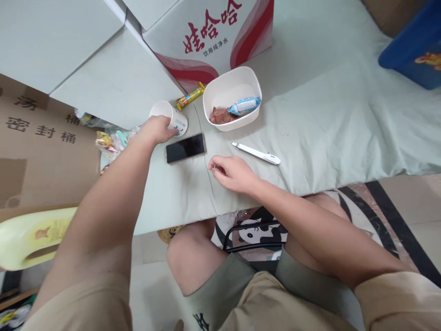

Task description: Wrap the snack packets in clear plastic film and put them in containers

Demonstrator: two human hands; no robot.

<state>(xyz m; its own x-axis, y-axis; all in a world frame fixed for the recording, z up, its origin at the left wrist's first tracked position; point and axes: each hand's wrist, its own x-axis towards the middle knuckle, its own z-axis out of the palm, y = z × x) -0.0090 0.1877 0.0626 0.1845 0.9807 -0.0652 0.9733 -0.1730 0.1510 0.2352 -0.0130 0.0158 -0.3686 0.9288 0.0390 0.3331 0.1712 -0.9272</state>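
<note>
My left hand (156,130) is closed round a white paper cup (169,116) that lies tilted on the cloth-covered table (327,119). A black phone (185,148) lies flat just right of that hand. My right hand (230,172) rests on the cloth near the table's front edge, fingers curled in; whether anything is in them is hidden. A white pen (257,153) lies a little beyond the right hand. Behind it stands a white bowl (231,79) holding a blue-white wrapped snack (244,105) and a brown packet (220,115).
A white and red printed carton (213,32) stands behind the bowl, with a yellow candy bar (189,96) at its foot. Brown cardboard boxes (41,151) and loose snack wrappers (110,140) crowd the left. A blue bin (413,46) sits at far right. My knees are under the table edge.
</note>
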